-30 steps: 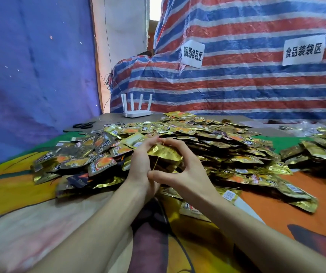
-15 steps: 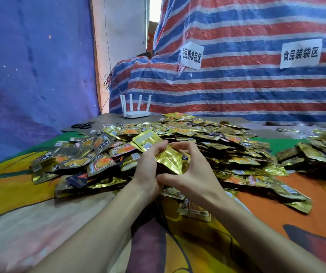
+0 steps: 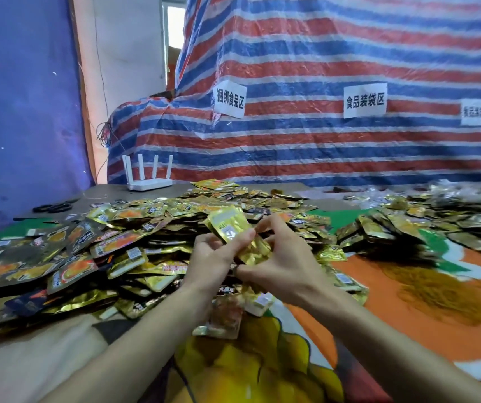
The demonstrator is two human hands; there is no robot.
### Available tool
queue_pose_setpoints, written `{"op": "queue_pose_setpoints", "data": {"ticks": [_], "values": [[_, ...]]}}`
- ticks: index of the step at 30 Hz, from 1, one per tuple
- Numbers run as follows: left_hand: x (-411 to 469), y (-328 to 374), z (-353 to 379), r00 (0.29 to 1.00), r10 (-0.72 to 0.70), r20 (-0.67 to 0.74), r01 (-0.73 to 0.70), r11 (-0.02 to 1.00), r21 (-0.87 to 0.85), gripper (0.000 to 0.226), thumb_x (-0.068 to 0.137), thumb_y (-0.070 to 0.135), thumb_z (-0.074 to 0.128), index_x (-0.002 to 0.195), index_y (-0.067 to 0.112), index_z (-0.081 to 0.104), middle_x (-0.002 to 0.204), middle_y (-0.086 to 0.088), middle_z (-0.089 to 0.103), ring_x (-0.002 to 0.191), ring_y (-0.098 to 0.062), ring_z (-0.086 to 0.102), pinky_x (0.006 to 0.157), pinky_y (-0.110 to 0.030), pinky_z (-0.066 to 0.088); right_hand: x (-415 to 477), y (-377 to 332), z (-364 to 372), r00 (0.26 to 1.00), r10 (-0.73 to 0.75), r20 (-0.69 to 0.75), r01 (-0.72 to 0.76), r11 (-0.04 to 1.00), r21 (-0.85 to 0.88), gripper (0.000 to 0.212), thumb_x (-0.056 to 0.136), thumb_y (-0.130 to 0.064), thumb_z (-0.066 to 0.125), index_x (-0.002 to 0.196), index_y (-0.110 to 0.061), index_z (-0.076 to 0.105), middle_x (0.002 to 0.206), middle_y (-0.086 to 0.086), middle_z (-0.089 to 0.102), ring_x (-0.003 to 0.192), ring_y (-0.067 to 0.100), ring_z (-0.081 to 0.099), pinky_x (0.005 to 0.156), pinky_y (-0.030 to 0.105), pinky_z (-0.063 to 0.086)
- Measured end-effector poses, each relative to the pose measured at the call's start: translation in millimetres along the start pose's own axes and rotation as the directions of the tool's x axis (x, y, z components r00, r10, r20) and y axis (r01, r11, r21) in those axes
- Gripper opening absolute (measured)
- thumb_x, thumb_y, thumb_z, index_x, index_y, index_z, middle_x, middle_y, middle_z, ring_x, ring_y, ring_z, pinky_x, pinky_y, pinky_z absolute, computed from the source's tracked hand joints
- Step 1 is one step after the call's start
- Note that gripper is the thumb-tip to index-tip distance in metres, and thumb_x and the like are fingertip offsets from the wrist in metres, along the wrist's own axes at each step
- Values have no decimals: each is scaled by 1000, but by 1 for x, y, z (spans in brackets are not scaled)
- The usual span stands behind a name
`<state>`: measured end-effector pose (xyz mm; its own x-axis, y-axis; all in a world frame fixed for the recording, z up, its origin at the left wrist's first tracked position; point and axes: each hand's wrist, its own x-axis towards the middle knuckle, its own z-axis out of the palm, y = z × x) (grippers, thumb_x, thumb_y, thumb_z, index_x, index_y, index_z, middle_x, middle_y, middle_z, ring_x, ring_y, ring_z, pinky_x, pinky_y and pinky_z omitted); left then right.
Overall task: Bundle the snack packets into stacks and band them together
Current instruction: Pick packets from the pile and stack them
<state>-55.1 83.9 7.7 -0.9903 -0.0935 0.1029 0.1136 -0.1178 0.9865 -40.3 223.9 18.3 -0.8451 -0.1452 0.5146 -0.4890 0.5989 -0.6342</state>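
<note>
A small stack of gold foil snack packets (image 3: 234, 231) is held tilted above the table, between both hands. My left hand (image 3: 211, 258) grips its lower left side, thumb across the front. My right hand (image 3: 280, 263) curls round its right side, fingers behind the stack. A rubber band cannot be made out on the stack. Behind and left of the hands lies a big loose heap of gold and orange packets (image 3: 134, 228). A few loose packets (image 3: 227, 318) lie just below my wrists.
Banded bundles (image 3: 384, 228) lie in a second pile at the right, on the colourful cloth (image 3: 437, 330). A white router (image 3: 149, 181) and black scissors (image 3: 54, 207) sit at the back left. A striped tarp (image 3: 320, 141) with paper signs walls the far side.
Both hands have lifted the stack slightly and tilted it, so its printed back now faces me. The camera view has shifted a little to the left.
</note>
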Motion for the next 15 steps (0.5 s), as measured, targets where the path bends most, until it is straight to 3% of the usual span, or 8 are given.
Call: {"op": "queue_pose_setpoints", "data": {"ticks": [1, 3, 5, 7, 10, 13, 15], "values": [[0, 3, 10, 999, 22, -41, -19, 997, 79, 76, 64, 50, 89, 120, 14, 52, 120, -7, 61, 106, -23, 65, 88, -40, 55, 1, 5, -10, 998, 13, -58, -16, 999, -44, 63, 60, -43, 85, 107, -29, 45, 83, -7, 65, 67, 7, 64, 57, 29, 55], [0, 9, 33, 991, 105, -78, -85, 968, 235, 67, 72, 54, 83, 118, 19, 49, 122, -4, 54, 108, -20, 58, 88, -37, 49, 5, 16, -31, 986, 46, -161, -66, 991, -119, 61, 63, -43, 84, 104, -29, 41, 77, -7, 63, 62, 11, 61, 54, 30, 48], [-3, 14, 54, 982, 187, -11, -173, 931, 322, 53, 74, 53, 77, 109, 22, 51, 119, -3, 55, 108, -21, 56, 96, -42, 48, 12, 31, -52, 975, 83, -208, -129, 967, -222, 56, 66, -50, 78, 101, -28, 40, 75, -4, 62, 64, 18, 59, 54, 37, 44], [-6, 16, 73, 967, 232, 110, -257, 877, 407, 37, 76, 50, 71, 99, 25, 55, 110, 0, 58, 106, -22, 56, 99, -47, 46, 25, 50, -76, 965, 116, -235, -197, 911, -363, 50, 71, -47, 77, 97, -26, 40, 75, -2, 60, 67, 22, 56, 52, 34, 36], [-5, 9, 87, 939, 230, 256, -324, 841, 434, 13, 89, 32, 70, 91, 21, 62, 92, 2, 61, 87, -15, 59, 82, -35, 50, 47, 81, -113, 943, 165, -290, -294, 821, -490, 43, 78, -38, 78, 99, -23, 44, 86, 4, 61, 75, 26, 58, 56, 34, 38], [-4, -2, 85, 916, 237, 323, -366, 821, 438, 8, 91, 26, 68, 88, 20, 65, 85, 5, 62, 75, -8, 55, 65, -22, 44, 66, 113, -138, 910, 198, -365, -378, 760, -529, 37, 83, -26, 75, 106, -19, 48, 102, 13, 53, 81, 31, 55, 66, 36, 41], [-1, -8, 81, 909, 255, 330, -391, 797, 461, 8, 91, 26, 68, 86, 20, 66, 82, 7, 60, 73, -6, 53, 62, -18, 41, 76, 132, -143, 891, 204, -405, -412, 739, -533, 33, 84, -20, 72, 106, -17, 48, 105, 15, 50, 82, 33, 54, 69, 36, 42]]}}
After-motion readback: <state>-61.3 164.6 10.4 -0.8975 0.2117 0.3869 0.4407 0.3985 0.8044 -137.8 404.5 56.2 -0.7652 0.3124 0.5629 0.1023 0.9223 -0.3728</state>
